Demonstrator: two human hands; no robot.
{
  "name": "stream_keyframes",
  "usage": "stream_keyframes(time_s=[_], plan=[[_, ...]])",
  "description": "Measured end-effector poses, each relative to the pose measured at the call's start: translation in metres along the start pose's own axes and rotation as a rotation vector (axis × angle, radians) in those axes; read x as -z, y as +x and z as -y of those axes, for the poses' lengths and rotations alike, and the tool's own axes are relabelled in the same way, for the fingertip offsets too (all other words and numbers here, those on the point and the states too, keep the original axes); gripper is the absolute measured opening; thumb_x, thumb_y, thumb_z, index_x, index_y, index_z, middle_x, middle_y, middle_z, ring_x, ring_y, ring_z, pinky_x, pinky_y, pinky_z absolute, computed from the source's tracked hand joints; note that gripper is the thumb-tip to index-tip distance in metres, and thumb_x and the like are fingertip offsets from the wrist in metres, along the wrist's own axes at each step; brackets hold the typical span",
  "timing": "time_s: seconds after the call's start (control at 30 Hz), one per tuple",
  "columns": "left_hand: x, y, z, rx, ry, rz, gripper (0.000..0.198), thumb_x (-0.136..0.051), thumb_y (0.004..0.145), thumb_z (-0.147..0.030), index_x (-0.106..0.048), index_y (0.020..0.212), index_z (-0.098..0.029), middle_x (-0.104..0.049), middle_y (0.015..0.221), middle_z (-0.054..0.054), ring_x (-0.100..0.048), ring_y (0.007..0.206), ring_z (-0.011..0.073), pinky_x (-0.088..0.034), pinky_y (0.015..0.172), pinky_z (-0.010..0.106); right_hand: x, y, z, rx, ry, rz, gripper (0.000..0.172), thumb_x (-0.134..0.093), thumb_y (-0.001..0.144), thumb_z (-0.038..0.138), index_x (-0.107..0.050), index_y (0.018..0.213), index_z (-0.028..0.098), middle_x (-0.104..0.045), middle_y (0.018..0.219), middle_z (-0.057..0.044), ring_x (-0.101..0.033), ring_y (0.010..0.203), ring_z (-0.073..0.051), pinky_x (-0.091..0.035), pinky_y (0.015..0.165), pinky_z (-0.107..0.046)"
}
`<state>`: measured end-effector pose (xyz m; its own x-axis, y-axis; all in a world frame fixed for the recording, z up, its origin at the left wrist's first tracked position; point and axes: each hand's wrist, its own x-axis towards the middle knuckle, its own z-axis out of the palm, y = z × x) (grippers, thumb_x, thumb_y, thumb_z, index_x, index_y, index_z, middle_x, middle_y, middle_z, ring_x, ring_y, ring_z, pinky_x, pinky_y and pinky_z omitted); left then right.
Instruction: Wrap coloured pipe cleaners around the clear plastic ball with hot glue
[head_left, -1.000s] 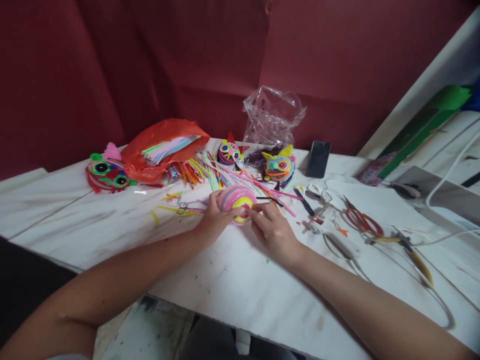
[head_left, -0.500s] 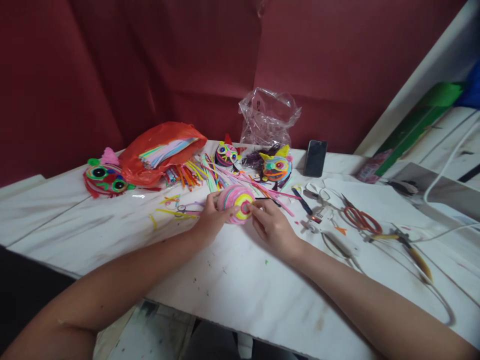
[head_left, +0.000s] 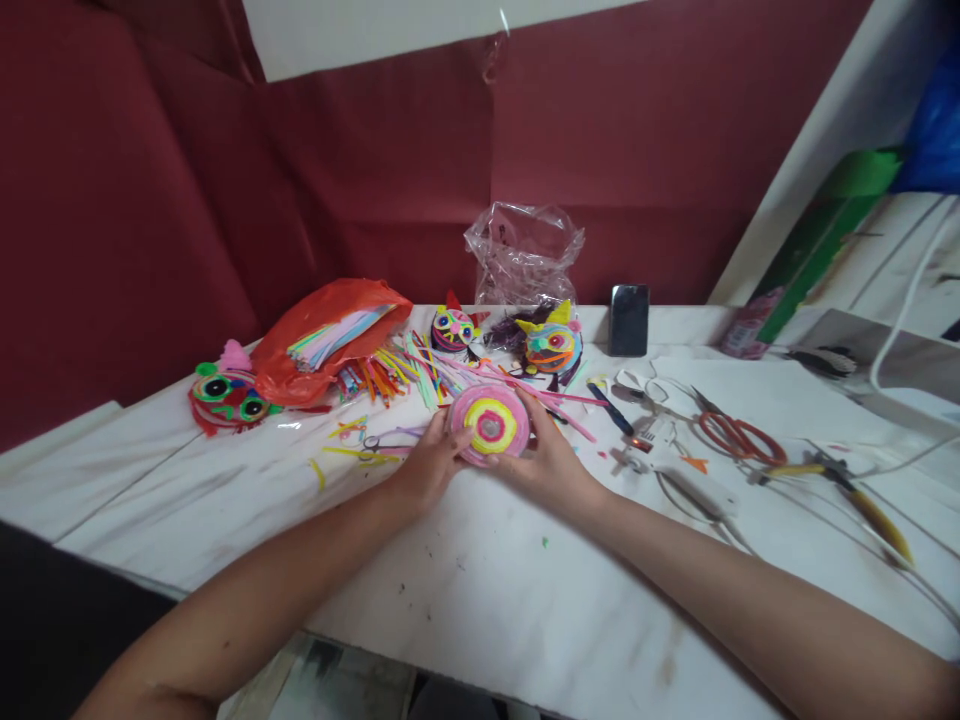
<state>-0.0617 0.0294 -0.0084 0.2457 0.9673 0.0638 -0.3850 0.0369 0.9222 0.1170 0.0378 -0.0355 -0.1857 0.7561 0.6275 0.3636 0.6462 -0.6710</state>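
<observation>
A round pink piece (head_left: 504, 396) wound from pipe cleaners faces me, with a yellow ring, a darker pink ring and a pale spot at its centre. My left hand (head_left: 433, 462) grips its left edge, thumb on the front. From the right, my right hand (head_left: 553, 462) closes around the other edge, its thumb along the bottom. The fingers behind the piece are hidden. Just behind it lie loose pipe cleaners (head_left: 427, 358) in many colours. A small animal face with red ears (head_left: 454, 328) and one with yellow ears (head_left: 553, 345) stand farther back.
At the left lie a red animal face (head_left: 229, 398) and a red plastic bag (head_left: 330, 300) of pipe cleaners. A clear bag (head_left: 525, 250) and a phone (head_left: 628, 320) stand at the back. Red-handled scissors (head_left: 739, 437), a glue gun (head_left: 694, 490) and yellow-handled pliers (head_left: 877, 520) lie right.
My right hand has gone from fingertips at the piece's centre to holding its right edge. The piece now faces me more squarely. The camera view has tilted up slightly.
</observation>
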Motion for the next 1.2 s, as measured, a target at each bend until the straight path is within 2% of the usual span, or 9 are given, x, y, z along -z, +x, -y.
stream_keyframes(time_s=[0.07, 0.23, 0.37, 0.67, 0.8, 0.9, 1.03, 1.13, 1.2], plan=[[0.004, 0.000, -0.002, -0.002, 0.065, 0.007, 0.053, -0.078, 0.068, -0.041, -0.055, 0.110, -0.019, -0.065, 0.118, 0.010, -0.064, 0.104, 0.0258, -0.053, 0.084, 0.038, 0.002, 0.001, -0.001, -0.034, 0.010, 0.002, 0.092, -0.080, 0.070, 0.046, -0.035, 0.146, 0.023, -0.052, 0.139, -0.018, -0.055, 0.123, -0.031, -0.054, 0.092, -0.045], [0.011, 0.000, -0.008, -0.061, 0.256, -0.095, 0.064, -0.085, 0.058, -0.039, -0.056, 0.111, -0.019, -0.067, 0.108, 0.006, -0.063, 0.100, 0.0234, -0.051, 0.084, 0.034, 0.005, 0.000, 0.000, -0.013, 0.001, 0.087, 0.088, -0.083, 0.066, 0.040, -0.043, 0.142, 0.022, -0.053, 0.135, -0.018, -0.054, 0.123, -0.032, -0.054, 0.093, -0.047], [0.010, -0.002, -0.007, -0.069, 0.399, -0.089, 0.068, -0.085, 0.057, -0.040, -0.055, 0.113, -0.016, -0.067, 0.105, 0.007, -0.064, 0.096, 0.0229, -0.051, 0.083, 0.034, 0.004, -0.003, 0.002, -0.038, -0.019, 0.139, 0.087, -0.082, 0.067, 0.042, -0.042, 0.143, 0.023, -0.054, 0.132, -0.016, -0.055, 0.121, -0.031, -0.053, 0.094, -0.047], [0.014, -0.001, -0.009, -0.144, 0.596, -0.022, 0.067, -0.076, 0.069, -0.049, -0.052, 0.120, -0.014, -0.065, 0.116, 0.012, -0.062, 0.106, 0.0257, -0.050, 0.090, 0.038, 0.006, -0.003, 0.000, -0.097, 0.001, 0.194, 0.091, -0.080, 0.067, 0.044, -0.039, 0.145, 0.021, -0.051, 0.138, -0.017, -0.053, 0.125, -0.034, -0.048, 0.101, -0.049], [0.014, 0.000, -0.009, -0.141, 0.581, -0.074, 0.055, -0.060, 0.080, -0.056, -0.057, 0.115, -0.015, -0.066, 0.118, 0.011, -0.060, 0.111, 0.0276, -0.049, 0.093, 0.040, 0.006, -0.003, -0.004, -0.087, 0.001, 0.197, 0.090, -0.079, 0.069, 0.043, -0.038, 0.146, 0.021, -0.051, 0.139, -0.017, -0.052, 0.126, -0.034, -0.048, 0.101, -0.050], [0.011, -0.001, -0.010, -0.118, 0.566, -0.097, 0.053, -0.063, 0.076, -0.052, -0.058, 0.114, -0.015, -0.066, 0.117, 0.010, -0.061, 0.110, 0.0274, -0.049, 0.092, 0.039, 0.006, -0.003, -0.004, -0.085, 0.013, 0.192, 0.090, -0.078, 0.070, 0.043, -0.037, 0.147, 0.021, -0.051, 0.138, -0.017, -0.054, 0.125, -0.033, -0.049, 0.100, -0.049], [0.003, -0.005, -0.012, -0.098, 0.602, -0.131, 0.061, -0.075, 0.065, -0.040, -0.053, 0.117, -0.016, -0.066, 0.112, 0.009, -0.062, 0.104, 0.0258, -0.050, 0.089, 0.039, 0.006, -0.004, 0.000, -0.073, -0.003, 0.195, 0.089, -0.078, 0.069, 0.046, -0.039, 0.145, 0.020, -0.052, 0.136, -0.018, -0.055, 0.123, -0.033, -0.051, 0.098, -0.048], [-0.001, -0.008, -0.013, -0.072, 0.648, -0.170, 0.065, -0.080, 0.059, -0.031, -0.051, 0.115, -0.015, -0.065, 0.111, 0.010, -0.062, 0.101, 0.0257, -0.050, 0.089, 0.040, 0.006, -0.006, 0.003, -0.015, -0.061, 0.181, 0.086, -0.077, 0.070, 0.049, -0.041, 0.143, 0.019, -0.055, 0.133, -0.018, -0.056, 0.121, -0.033, -0.049, 0.100, -0.049], [-0.002, -0.009, -0.011, -0.065, 0.632, -0.149, 0.066, -0.081, 0.058, -0.027, -0.050, 0.116, -0.015, -0.064, 0.115, 0.011, -0.062, 0.103, 0.0259, -0.050, 0.089, 0.040, 0.007, -0.008, 0.003, 0.027, -0.105, 0.175, 0.084, -0.075, 0.071, 0.049, -0.041, 0.142, 0.020, -0.057, 0.130, -0.017, -0.057, 0.120, -0.033, -0.049, 0.100, -0.050]])
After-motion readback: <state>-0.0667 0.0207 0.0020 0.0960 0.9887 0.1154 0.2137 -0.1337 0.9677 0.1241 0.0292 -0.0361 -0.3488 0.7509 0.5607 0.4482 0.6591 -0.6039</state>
